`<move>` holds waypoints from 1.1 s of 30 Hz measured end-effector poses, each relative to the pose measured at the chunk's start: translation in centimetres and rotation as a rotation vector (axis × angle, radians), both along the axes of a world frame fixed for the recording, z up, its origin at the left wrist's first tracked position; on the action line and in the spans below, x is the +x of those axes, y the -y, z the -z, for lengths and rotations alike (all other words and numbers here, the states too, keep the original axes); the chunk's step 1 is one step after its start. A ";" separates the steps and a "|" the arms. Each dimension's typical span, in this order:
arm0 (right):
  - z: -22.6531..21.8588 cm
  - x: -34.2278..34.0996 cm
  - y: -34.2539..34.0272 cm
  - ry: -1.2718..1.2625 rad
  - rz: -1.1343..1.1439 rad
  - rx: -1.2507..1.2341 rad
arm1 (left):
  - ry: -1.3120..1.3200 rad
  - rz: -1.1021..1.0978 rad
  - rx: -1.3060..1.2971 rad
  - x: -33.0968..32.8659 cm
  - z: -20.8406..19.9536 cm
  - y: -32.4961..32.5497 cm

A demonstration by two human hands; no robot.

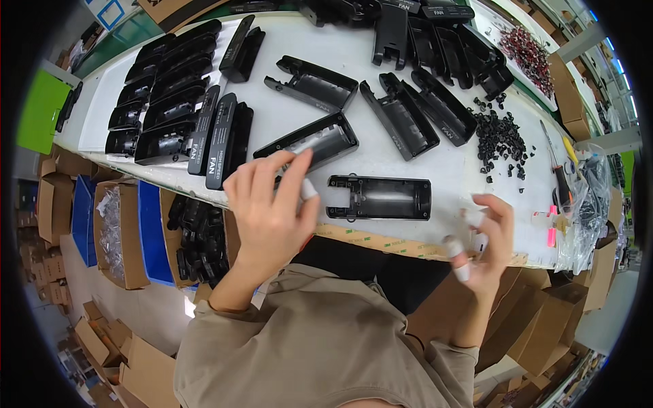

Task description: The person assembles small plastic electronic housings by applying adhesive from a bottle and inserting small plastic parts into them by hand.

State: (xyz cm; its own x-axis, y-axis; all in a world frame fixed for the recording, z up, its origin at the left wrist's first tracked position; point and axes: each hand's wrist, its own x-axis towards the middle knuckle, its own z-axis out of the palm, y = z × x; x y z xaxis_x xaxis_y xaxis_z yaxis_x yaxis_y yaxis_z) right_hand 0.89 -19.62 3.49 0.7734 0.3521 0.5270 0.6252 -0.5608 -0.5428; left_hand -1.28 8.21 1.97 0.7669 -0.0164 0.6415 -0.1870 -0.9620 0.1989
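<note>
A black plastic fan housing (381,208) lies open side up near the table's front edge, between my two hands. My left hand (269,200) is over the edge just left of it, fingers apart and nothing visible in them. Its fingertips overlap the near end of another black housing (333,139); whether they touch it I cannot tell. My right hand (488,238) hovers to the right of the near housing, with thumb and fingers spread. White covers wrap some fingertips on both hands. Further open housings (316,85) lie scattered across the middle.
Rows of black housings (170,105) stand at the left. Small black parts (500,139) form a pile at the right, near a screwdriver (561,180), a pink marker (551,228) and clear plastic bags (592,204). Red and dark small parts (527,58) fill a far-right tray. Boxes flank the table.
</note>
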 end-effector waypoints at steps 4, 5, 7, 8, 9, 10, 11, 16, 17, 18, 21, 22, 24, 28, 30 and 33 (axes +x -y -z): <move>0.8 0.4 -2.9 -0.062 -0.185 -0.024 | -0.080 -0.022 0.017 -0.4 0.2 -0.4; 0.9 0.3 -3.4 -0.079 -0.178 -0.029 | -0.057 -0.012 0.004 -0.3 0.0 -0.3; 1.2 0.4 -3.9 -0.070 -0.173 -0.030 | 0.002 -0.030 0.001 -0.3 -1.0 -0.3; 0.9 0.3 -4.5 -0.115 -0.152 -0.003 | 0.078 -0.048 0.010 -0.3 -1.4 -0.3; 0.7 0.4 -4.9 -0.112 -0.148 -0.005 | 0.134 -0.035 0.022 -0.4 -2.0 -0.4; 0.4 0.7 -5.3 -0.080 -0.171 -0.031 | 0.189 -0.022 0.034 -0.8 -2.7 -0.3; 0.2 0.9 -5.8 -0.049 -0.194 -0.057 | 0.252 -0.006 0.031 -1.1 -2.9 -0.2; 0.1 2.4 -8.6 -0.203 -0.368 0.022 | 0.554 0.312 -0.065 -2.8 -3.0 1.8; -0.4 2.1 -10.0 -0.406 -0.311 -0.007 | 0.547 0.348 -0.122 -3.2 -2.5 2.6; 0.4 2.6 -10.9 -0.246 -0.315 -0.074 | 0.570 0.390 -0.250 -3.1 -2.3 3.8; 0.3 3.8 -12.3 -0.265 -0.373 0.024 | 0.500 0.509 -0.259 -3.1 -1.9 4.2; 0.6 4.1 -12.5 -0.192 -0.399 0.038 | 0.500 0.513 -0.259 -3.1 -1.9 4.1; 0.3 4.4 -12.8 -0.266 -0.399 0.040 | 0.409 0.595 -0.205 -3.1 -1.9 3.7; 0.3 4.8 -11.8 -0.253 -0.482 0.267 | 0.360 0.652 -0.189 -2.5 -1.7 3.9; -0.3 4.7 -10.0 -0.292 -0.426 0.283 | 0.305 0.676 -0.217 -2.2 -1.6 3.8; -0.2 4.8 -5.6 -0.161 -0.183 0.313 | 0.223 0.768 -0.260 -1.5 -1.3 3.9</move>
